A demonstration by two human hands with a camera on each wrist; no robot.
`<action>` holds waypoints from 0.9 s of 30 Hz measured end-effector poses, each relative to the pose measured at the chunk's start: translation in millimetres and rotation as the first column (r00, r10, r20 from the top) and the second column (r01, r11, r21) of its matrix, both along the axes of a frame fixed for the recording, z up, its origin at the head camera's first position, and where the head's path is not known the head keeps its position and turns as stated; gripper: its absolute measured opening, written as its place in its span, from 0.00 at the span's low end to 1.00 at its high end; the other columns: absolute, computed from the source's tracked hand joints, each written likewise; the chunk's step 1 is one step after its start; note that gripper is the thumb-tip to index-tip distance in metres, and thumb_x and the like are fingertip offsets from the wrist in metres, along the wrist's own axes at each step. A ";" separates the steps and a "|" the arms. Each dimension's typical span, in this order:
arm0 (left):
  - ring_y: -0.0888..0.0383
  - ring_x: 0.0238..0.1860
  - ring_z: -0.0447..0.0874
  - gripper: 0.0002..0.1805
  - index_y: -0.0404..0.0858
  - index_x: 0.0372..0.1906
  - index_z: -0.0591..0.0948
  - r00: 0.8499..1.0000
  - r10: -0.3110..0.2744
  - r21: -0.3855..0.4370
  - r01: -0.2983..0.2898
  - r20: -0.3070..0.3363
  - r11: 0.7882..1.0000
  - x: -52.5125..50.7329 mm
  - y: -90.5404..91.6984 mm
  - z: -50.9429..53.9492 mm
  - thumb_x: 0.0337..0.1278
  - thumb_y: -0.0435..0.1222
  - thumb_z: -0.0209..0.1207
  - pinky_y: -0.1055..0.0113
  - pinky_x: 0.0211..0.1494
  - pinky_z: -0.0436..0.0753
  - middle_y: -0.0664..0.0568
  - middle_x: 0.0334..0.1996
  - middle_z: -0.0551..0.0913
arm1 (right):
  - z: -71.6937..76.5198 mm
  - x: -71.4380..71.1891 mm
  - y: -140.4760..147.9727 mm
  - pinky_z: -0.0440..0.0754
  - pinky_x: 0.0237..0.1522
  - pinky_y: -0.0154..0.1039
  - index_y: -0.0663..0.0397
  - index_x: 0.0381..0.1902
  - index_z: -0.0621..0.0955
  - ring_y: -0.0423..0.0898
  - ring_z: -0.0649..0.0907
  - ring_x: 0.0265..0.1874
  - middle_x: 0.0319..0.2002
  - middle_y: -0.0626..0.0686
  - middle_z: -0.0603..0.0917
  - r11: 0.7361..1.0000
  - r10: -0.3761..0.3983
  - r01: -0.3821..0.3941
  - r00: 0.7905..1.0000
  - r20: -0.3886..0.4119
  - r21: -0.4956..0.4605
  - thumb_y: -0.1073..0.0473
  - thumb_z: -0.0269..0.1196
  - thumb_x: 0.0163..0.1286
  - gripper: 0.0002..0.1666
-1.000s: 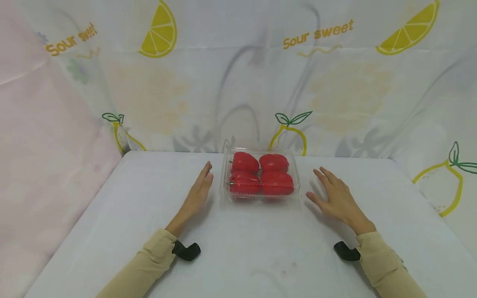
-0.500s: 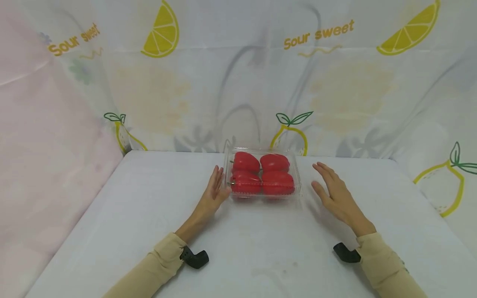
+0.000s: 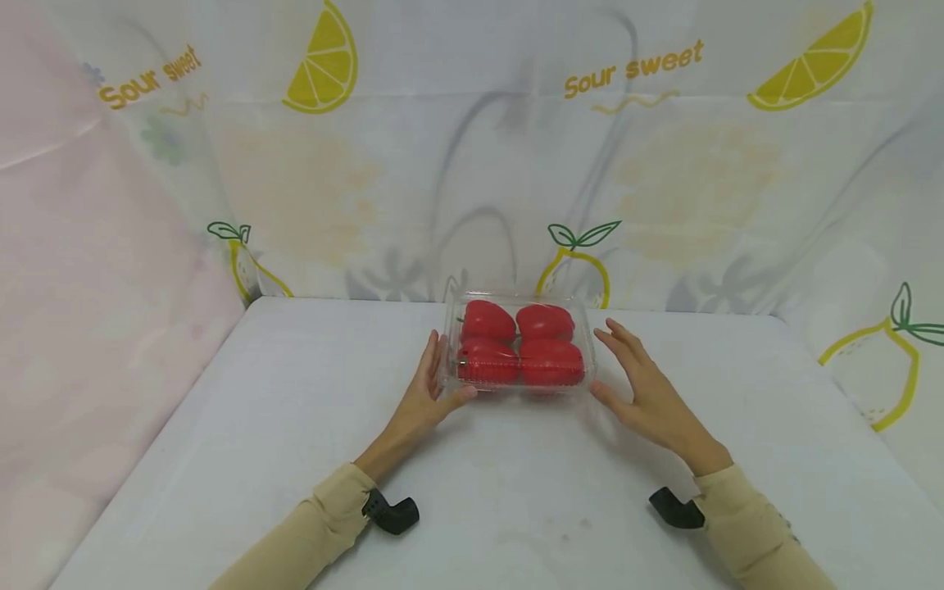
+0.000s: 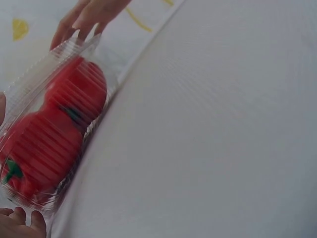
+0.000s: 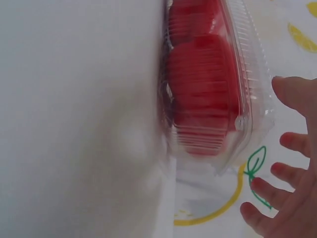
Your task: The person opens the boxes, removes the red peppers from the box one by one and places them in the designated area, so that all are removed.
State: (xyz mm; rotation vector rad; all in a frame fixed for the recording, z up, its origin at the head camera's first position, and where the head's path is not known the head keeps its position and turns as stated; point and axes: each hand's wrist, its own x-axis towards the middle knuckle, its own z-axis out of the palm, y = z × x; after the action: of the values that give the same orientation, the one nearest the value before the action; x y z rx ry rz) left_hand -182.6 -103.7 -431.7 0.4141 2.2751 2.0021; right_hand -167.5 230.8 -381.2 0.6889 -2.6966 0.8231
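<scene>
A clear plastic clamshell box (image 3: 516, 388) stands on the table with several red bell peppers (image 3: 551, 362) inside. In the left wrist view a green stem (image 4: 14, 170) shows on one pepper. My left hand (image 3: 419, 403) is at the box's left side, fingers straight along it and thumb by the front left corner; whether it touches, I cannot tell. On the other side my right hand (image 3: 652, 401) has its fingers spread, close to the right wall. The right wrist view shows a gap between those fingertips (image 5: 281, 141) and the box's edge.
A white cloth covers the table (image 3: 516, 508). Behind it hangs a white curtain (image 3: 472, 164) printed with lemons, and a pink cloth (image 3: 96, 328) hangs at the left. A black wrist camera (image 3: 394, 515) sits on the left sleeve, another (image 3: 677, 508) on the right.
My left hand has moved right, up to the box's left side, and its thumb has swung out to the front corner. Lately my right hand has come left, nearer the box.
</scene>
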 end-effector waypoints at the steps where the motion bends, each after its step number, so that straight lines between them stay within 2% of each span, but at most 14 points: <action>1: 0.58 0.76 0.40 0.58 0.52 0.75 0.36 1.000 0.001 -0.004 -0.001 0.002 1.000 -0.3 0.2 0.1 0.51 0.43 0.67 0.52 0.74 0.54 0.60 0.76 0.42 | -0.3 0.4 -2.3 0.67 0.60 0.64 0.46 0.72 0.58 0.57 0.60 0.70 0.73 0.55 0.53 1.000 0.008 -0.008 1.000 -0.010 0.005 0.51 0.64 0.63 0.44; 12: 0.58 0.76 0.41 0.61 0.54 0.75 0.36 0.999 0.032 -0.063 -0.031 0.018 0.998 -0.9 2.0 2.1 0.47 0.46 0.69 0.51 0.74 0.54 0.64 0.75 0.43 | -8.6 3.3 -21.3 0.70 0.59 0.60 0.50 0.70 0.62 0.55 0.65 0.67 0.72 0.54 0.59 0.996 0.070 -0.060 0.988 -0.138 0.071 0.51 0.68 0.57 0.46; 19: 0.56 0.76 0.42 0.60 0.56 0.75 0.39 0.994 0.111 -0.173 -0.108 0.009 0.979 -1.7 6.9 3.4 0.44 0.51 0.69 0.46 0.73 0.55 0.62 0.75 0.46 | -10.0 1.3 -27.5 0.72 0.56 0.58 0.49 0.69 0.64 0.53 0.67 0.65 0.69 0.55 0.64 0.992 0.069 -0.043 0.974 -0.214 0.121 0.50 0.69 0.56 0.45; 22: 0.56 0.76 0.41 0.60 0.54 0.75 0.40 0.992 0.126 -0.173 -0.124 -0.001 0.977 -2.6 9.5 4.0 0.44 0.51 0.69 0.47 0.73 0.55 0.62 0.75 0.46 | -9.1 0.4 -28.7 0.73 0.55 0.58 0.48 0.69 0.65 0.55 0.69 0.63 0.68 0.55 0.65 0.990 0.057 -0.026 0.972 -0.226 0.137 0.49 0.69 0.56 0.44; 27: 0.57 0.76 0.41 0.60 0.52 0.75 0.41 0.991 0.133 -0.163 -0.131 0.001 0.978 -1.1 12.3 2.8 0.44 0.51 0.70 0.50 0.74 0.54 0.61 0.75 0.46 | -6.5 -0.6 -28.7 0.77 0.53 0.56 0.47 0.68 0.66 0.55 0.69 0.62 0.68 0.54 0.66 0.984 0.052 -0.017 0.980 -0.192 0.177 0.47 0.68 0.57 0.43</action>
State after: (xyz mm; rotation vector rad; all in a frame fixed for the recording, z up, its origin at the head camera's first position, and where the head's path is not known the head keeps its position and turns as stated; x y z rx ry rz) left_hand -183.8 -91.5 -428.8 0.2437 2.4957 1.8483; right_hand -168.1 202.1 -387.7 0.8115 -2.6034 0.4991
